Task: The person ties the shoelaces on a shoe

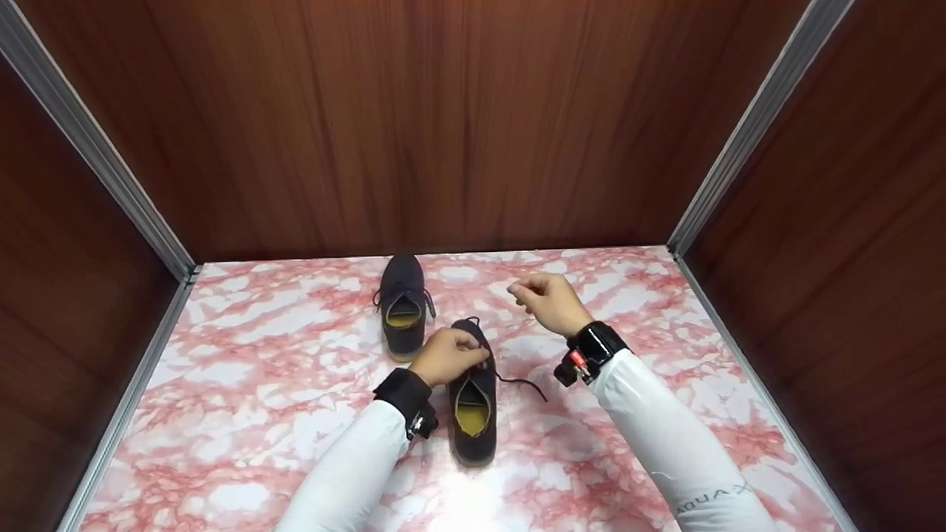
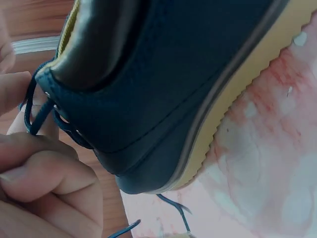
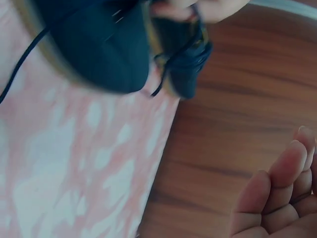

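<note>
A dark navy lace-up shoe [image 1: 474, 447] with a yellow insole stands on the surface, its toe pointing away from me. My left hand [image 1: 451, 356] is over its lacing and pinches the dark lace [image 2: 38, 118] between thumb and fingers; the left wrist view shows this from the side. One loose lace end [image 1: 526, 382] trails to the right of the shoe. Up and to the right, my right hand [image 1: 556, 301] hovers apart from the shoe, fingers loosely bent. In the right wrist view its fingers [image 3: 285, 171] hold nothing.
The matching shoe [image 1: 403, 277] stands farther back on the left, its laces hanging at both sides. Brown wood-grain panels [image 1: 429, 133] with metal corner strips [image 1: 709, 192] enclose the red-and-white marbled surface [image 1: 259, 384] at the back and sides.
</note>
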A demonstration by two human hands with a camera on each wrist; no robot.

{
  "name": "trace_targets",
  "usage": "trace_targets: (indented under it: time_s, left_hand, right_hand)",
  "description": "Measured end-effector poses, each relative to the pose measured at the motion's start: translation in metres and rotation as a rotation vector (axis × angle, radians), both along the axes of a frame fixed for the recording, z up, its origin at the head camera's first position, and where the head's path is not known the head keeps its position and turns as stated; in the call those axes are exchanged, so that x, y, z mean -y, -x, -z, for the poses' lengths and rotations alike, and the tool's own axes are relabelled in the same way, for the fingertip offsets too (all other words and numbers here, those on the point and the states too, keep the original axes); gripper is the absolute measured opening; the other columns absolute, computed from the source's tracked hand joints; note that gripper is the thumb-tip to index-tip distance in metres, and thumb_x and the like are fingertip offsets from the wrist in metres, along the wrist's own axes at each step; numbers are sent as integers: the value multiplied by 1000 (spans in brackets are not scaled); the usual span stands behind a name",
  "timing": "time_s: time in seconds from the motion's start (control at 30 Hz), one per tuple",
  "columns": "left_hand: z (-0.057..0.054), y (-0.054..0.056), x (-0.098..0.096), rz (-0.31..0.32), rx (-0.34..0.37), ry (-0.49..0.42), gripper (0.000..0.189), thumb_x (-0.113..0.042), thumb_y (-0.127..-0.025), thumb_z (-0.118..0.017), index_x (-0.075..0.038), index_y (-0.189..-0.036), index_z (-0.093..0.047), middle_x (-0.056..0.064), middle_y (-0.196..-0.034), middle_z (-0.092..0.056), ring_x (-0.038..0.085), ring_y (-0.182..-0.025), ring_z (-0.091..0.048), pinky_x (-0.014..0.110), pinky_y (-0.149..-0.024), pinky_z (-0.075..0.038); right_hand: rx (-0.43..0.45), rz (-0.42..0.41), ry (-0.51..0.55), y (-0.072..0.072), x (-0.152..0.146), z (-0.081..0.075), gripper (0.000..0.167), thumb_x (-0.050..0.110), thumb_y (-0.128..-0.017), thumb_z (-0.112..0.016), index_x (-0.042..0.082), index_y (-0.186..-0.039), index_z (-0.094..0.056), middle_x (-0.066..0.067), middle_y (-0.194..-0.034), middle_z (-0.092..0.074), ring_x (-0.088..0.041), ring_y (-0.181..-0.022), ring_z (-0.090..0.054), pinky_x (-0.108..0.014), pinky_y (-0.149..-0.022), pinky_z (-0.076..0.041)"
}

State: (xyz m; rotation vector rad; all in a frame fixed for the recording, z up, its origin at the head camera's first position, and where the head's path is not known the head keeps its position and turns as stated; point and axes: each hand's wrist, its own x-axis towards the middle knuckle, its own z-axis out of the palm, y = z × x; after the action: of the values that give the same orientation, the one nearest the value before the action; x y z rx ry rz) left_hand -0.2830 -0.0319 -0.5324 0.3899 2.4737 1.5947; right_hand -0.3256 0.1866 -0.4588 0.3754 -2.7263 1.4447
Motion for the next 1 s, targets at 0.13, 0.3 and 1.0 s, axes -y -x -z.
trace_targets:
  time_s: [0.13, 0.3, 1.0]
  left_hand:
    - [0, 1, -1, -17, 42, -60, 13, -13, -93, -74, -4, -83, -75, 10, -79, -79, 6, -67, -68, 17, -61, -46]
    - [0, 2, -1, -34, 61, -75, 12, -12, -93, -73, -5, -83, -73, 7, -78, -79, 5, -66, -67, 17, -61, -44]
    - [-2, 2, -1, -78, 132, -203, 28, -7, -94, -64, -1, -120, -56, 18, -84, -79, 21, -77, -77, 20, -68, -51]
  right_hand:
    - [28, -18, -27, -1, -14, 13, 19, 19, -102, -68, 2, -101, -78, -10, -84, -71, -17, -71, -63, -20, -65, -49]
    - [102, -141, -137, -9, -23, 33, 17, 16, -101, -69, 2, -104, -77, 0, -79, -67, -6, -67, -56, -20, -61, -46]
    - [109, -396, -452, -32, -12, 98, 20, 10, -88, -81, 7, -107, -75, -7, -74, -75, -2, -62, -57, -20, -63, -47]
